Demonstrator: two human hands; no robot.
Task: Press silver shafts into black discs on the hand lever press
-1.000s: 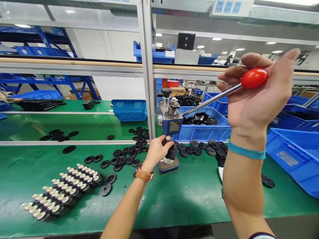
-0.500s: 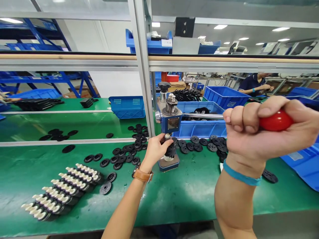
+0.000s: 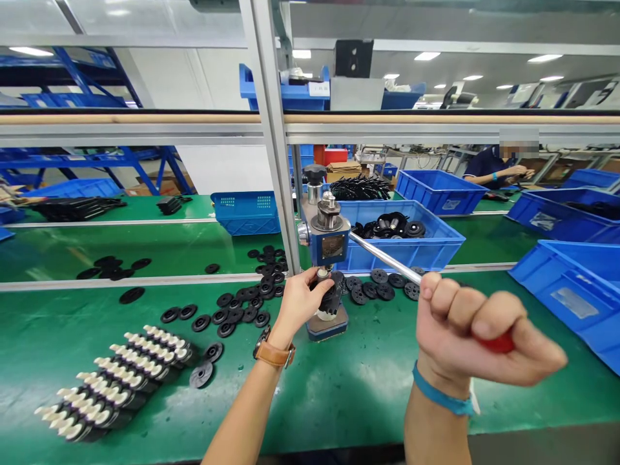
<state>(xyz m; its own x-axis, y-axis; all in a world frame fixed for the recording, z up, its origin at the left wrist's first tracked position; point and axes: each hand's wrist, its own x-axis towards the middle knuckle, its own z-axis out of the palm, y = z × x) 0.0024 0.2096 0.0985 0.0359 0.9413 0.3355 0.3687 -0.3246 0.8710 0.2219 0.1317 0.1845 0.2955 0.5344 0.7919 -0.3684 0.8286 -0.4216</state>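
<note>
- The hands are apart: the left hand (image 3: 304, 298) pinches the upper end of the black part (image 3: 330, 298), while the right hand (image 3: 467, 332) is clenched round the red knob (image 3: 498, 342) of the lever (image 3: 387, 257).
- The part stands on the base (image 3: 329, 330) of the press (image 3: 332, 245), under its head, near the far edge of the counter (image 3: 368, 394); whether the head bears on it cannot be told.
- The chief danger, I judge, is a pinch: the left hand sits right below the head, so lowering the lever too soon could catch a fingertip.
- The part could also go in crooked or crack if the left hand lets it lean under load.
- A slipping grip on the knob could let the lever jerk.
- The counter is green and glossy, bounded behind by a pale strip (image 3: 145, 283). Rows of black-and-white parts (image 3: 119, 381) fill its near left corner; loose discs (image 3: 226, 330) lie left of the press, more to its right.
- Beyond stand a metal post (image 3: 274, 129) and a blue tub (image 3: 402, 256); ceiling lights (image 3: 426, 56) shine, and a co-worker (image 3: 487, 165) sits at the far right.
</note>
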